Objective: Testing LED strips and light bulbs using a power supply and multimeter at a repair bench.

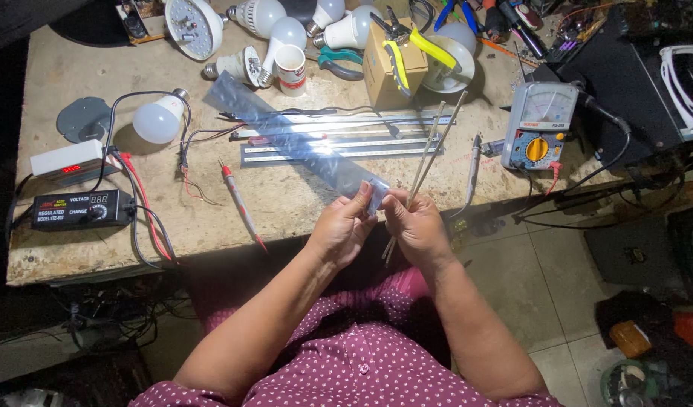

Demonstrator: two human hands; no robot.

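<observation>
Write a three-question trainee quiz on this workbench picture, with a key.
1. True or false: the left hand and right hand both grip the end of the clear plastic sleeve.
2. What else does the right hand hold? A) thin strips B) pliers C) probe
3. Fill in: the analog meter sits to the person's ____.

Key: 1 true; 2 A; 3 right.

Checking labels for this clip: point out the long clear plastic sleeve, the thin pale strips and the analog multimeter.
Long clear plastic sleeve (301, 143), head view, its middle over the bench.
Thin pale strips (434, 147), head view, upper lengths.
Analog multimeter (538, 124), head view, its face.
</observation>
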